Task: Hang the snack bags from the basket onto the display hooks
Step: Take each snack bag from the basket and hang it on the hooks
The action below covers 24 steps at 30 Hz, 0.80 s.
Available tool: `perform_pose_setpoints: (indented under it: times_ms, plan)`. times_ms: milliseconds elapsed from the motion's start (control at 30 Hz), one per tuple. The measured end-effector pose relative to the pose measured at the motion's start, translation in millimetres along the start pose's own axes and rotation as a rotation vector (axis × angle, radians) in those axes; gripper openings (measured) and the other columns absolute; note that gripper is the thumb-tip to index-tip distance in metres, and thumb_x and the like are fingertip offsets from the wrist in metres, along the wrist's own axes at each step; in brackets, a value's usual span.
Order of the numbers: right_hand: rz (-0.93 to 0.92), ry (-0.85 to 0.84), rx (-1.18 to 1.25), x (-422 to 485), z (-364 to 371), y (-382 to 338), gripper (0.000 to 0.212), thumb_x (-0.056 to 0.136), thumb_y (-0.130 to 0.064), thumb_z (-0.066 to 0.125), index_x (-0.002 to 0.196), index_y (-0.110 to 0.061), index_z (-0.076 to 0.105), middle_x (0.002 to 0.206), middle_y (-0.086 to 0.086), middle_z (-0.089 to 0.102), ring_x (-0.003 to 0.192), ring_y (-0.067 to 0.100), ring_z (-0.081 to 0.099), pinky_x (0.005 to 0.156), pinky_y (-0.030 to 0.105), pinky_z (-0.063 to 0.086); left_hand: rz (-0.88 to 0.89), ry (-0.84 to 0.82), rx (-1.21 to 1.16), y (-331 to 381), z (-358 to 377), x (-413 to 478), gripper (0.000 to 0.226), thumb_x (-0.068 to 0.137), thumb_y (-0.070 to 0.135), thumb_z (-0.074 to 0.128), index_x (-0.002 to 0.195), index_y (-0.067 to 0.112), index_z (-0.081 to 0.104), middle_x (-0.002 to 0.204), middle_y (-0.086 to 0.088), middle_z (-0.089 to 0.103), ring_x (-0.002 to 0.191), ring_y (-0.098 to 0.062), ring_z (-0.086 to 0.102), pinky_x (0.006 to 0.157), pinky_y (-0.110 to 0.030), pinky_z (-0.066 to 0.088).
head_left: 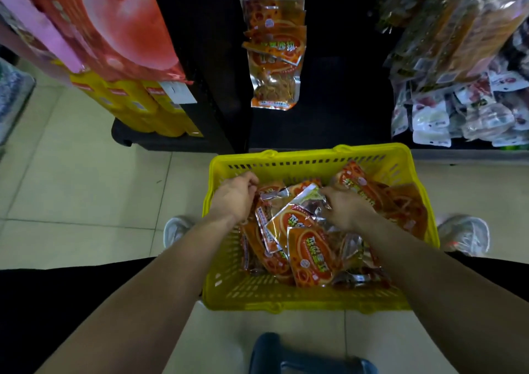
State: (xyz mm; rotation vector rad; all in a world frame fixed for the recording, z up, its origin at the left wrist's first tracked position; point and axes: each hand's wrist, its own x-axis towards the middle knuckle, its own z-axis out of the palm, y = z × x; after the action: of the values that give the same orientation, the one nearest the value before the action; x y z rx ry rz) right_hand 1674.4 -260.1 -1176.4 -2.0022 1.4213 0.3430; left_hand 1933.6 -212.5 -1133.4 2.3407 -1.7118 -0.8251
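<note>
A yellow plastic basket (315,159) stands on the tiled floor in front of me, holding several orange snack bags (310,259). My left hand (233,196) reaches into the basket's left side with fingers curled on the silvery top of a snack bag (264,199). My right hand (347,206) pinches the top edge of another orange snack bag (297,216) near the middle of the pile. On the dark display panel above, several matching orange bags (273,50) hang in a stack; the hook itself is hidden behind them.
Red and yellow packaged goods (114,44) fill the display at the left. Mixed snack packets (463,73) hang and lie on the right shelf. My two shoes (465,235) flank the basket. A dark blue object (300,356) lies at the bottom edge.
</note>
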Motion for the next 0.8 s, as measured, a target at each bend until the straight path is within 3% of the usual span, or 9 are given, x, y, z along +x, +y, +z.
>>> perform_pose_setpoints:
  times_ms: [100, 267, 400, 600, 800]
  plan:
    - [-0.087, 0.031, -0.074, 20, 15, -15, 0.052, 0.093, -0.035, 0.054, 0.143, -0.03, 0.044, 0.15, 0.002, 0.039, 0.135, 0.031, 0.034, 0.108, 0.046, 0.037, -0.013, 0.043, -0.04, -2, 1, 12, 0.019, 0.097, 0.021, 0.059, 0.114, 0.024, 0.068, 0.111, -0.003, 0.073, 0.103, -0.025, 0.066, 0.094, -0.037, 0.052]
    - [-0.284, 0.024, -0.292, 39, 30, -41, 0.056, 0.086, -0.038, 0.061, 0.14, -0.038, 0.045, 0.147, -0.007, 0.042, 0.131, 0.026, 0.034, 0.107, 0.048, 0.031, 0.016, 0.051, -0.03, -1, 4, 23, 0.016, 0.096, 0.023, 0.061, 0.107, 0.029, 0.072, 0.105, 0.001, 0.074, 0.099, -0.02, 0.067, 0.09, -0.036, 0.053]
    - [-0.298, 0.043, -0.492, 39, 25, -41, 0.04, 0.087, -0.04, 0.06, 0.127, -0.041, 0.058, 0.135, -0.004, 0.052, 0.122, 0.028, 0.037, 0.1, 0.047, 0.032, 0.003, 0.092, -0.041, 0, -1, 25, 0.017, 0.095, 0.025, 0.063, 0.109, 0.027, 0.073, 0.105, 0.002, 0.075, 0.098, -0.019, 0.068, 0.088, -0.034, 0.055]
    - [-0.177, 0.072, -0.417, 20, -23, -22, 0.032, 0.088, -0.05, 0.058, 0.114, -0.033, 0.064, 0.123, -0.005, 0.061, 0.12, 0.022, 0.048, 0.101, 0.041, 0.034, -0.061, 0.073, -0.013, 10, -30, 19, 0.015, 0.094, 0.028, 0.063, 0.105, 0.03, 0.073, 0.105, 0.002, 0.074, 0.097, -0.021, 0.068, 0.085, -0.037, 0.056]
    - [-0.113, 0.138, -0.16, -20, -89, -17, 0.018, 0.09, -0.04, 0.06, 0.106, -0.033, 0.062, 0.113, 0.004, 0.068, 0.108, 0.031, 0.06, 0.084, 0.038, 0.049, -0.062, 0.06, -0.022, 30, -71, -6, 0.013, 0.089, 0.027, 0.065, 0.1, 0.029, 0.073, 0.102, -0.001, 0.075, 0.095, -0.021, 0.07, 0.083, -0.036, 0.058]
